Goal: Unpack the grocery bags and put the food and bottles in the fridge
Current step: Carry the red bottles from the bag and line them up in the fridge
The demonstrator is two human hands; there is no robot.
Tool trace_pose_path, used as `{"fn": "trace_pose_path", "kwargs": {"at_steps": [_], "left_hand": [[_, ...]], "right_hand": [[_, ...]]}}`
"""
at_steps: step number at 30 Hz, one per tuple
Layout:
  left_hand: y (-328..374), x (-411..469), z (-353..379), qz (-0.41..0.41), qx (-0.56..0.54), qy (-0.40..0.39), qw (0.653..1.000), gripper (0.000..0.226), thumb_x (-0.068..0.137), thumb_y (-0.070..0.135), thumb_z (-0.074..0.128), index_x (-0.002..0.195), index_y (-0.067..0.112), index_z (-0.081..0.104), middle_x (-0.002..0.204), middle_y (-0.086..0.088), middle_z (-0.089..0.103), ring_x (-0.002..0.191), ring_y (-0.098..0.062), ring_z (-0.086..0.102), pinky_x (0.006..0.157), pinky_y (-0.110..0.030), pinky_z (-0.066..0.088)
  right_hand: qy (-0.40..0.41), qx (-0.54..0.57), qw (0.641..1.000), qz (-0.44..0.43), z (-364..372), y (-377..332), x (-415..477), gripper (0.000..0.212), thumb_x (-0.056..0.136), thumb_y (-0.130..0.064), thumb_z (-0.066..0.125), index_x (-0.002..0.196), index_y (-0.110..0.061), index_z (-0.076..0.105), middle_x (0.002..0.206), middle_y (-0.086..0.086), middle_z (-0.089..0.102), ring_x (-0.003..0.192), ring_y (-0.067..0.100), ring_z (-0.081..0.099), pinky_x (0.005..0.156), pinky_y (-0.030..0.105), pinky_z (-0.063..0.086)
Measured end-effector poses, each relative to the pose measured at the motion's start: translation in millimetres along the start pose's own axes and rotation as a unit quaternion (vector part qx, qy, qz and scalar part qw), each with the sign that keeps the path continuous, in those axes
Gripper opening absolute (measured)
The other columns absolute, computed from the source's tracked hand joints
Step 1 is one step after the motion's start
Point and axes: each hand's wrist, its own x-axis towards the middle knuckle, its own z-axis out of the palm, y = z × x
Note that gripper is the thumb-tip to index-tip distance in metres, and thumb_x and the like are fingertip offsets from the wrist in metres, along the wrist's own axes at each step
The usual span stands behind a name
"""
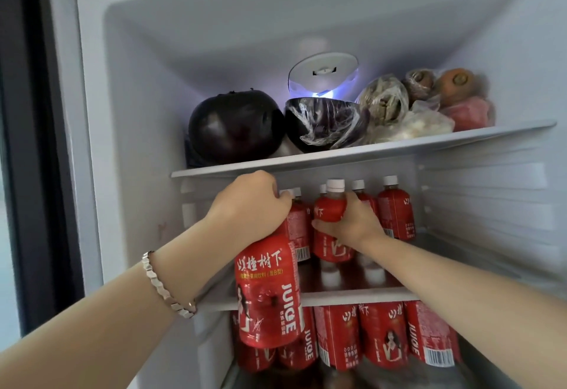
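2 hands grasp glossy red-labelled bottles: left hand [250, 201] front bottle [265, 290], right hand [352, 220] white-capped bottle [328, 207].

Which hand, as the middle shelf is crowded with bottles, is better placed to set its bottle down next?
Probably right. The right hand holds the rear bottle upright among the row on the middle shelf; the left hand holds the front bottle by its top, outside the shelf edge.

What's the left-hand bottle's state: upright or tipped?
Upright, roughly: the left hand grips the juice bottle by its top, with the base hanging straight down.
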Motion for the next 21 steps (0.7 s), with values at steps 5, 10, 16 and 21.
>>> {"fn": "trace_pose_path", "kwargs": {"at_steps": [5, 10, 16, 21], "left_hand": [[4.8, 1.1, -4.8, 0.012, 0.015, 0.046, 0.999, 0.039, 0.091, 0.033, 0.048, 0.057, 0.016, 0.043, 0.058, 0.001, 0.051, 0.060, -0.018, 0.050, 0.057, -0.027, 0.035], [11.3, 3.7, -4.7, 0.000, 0.009, 0.077, 0.997, 0.036, 0.091, 0.030, 0.046, 0.059, 0.014, 0.041, 0.058, -0.001, 0.048, 0.055, -0.017, 0.046, 0.047, -0.027, 0.030], [29.4, 3.4, 6.8, -0.010, 0.001, 0.100, 0.995, 0.036, 0.090, 0.024, 0.045, 0.057, 0.012, 0.038, 0.056, -0.001, 0.042, 0.054, -0.019, 0.041, 0.051, -0.028, 0.030], [36.9, 0.9, 11.7, 0.016, -0.085, 0.074, 0.994, 0.052, 0.091, 0.054, 0.042, 0.064, 0.010, 0.052, 0.061, -0.002, 0.057, 0.064, -0.021, 0.054, 0.057, -0.031, 0.039]], "right_hand": [[-0.086, -0.031, 0.996, -0.002, 9.2, 10.1, 13.1, 0.085, 0.081, -0.029, 0.071, 0.147, -0.011, 0.020, 0.139, 0.019, 0.043, 0.126, 0.032, 0.046, 0.101, 0.033, 0.041], [-0.203, 0.229, 0.946, -0.103, -11.1, -24.1, -42.1, 0.098, 0.063, -0.022, 0.066, 0.147, -0.025, 0.017, 0.150, 0.002, 0.028, 0.140, 0.017, 0.029, 0.113, 0.029, 0.024], [-0.325, 0.241, 0.910, -0.091, -25.0, -39.8, -75.8, 0.095, 0.071, -0.009, 0.080, 0.143, -0.033, 0.022, 0.129, -0.008, 0.054, 0.116, 0.009, 0.057, 0.100, 0.034, 0.048], [-0.176, 0.172, 0.963, -0.113, -22.8, -45.0, -78.3, 0.065, 0.063, -0.017, 0.085, 0.116, -0.029, 0.048, 0.102, -0.010, 0.066, 0.092, 0.005, 0.065, 0.083, 0.023, 0.054]]}}
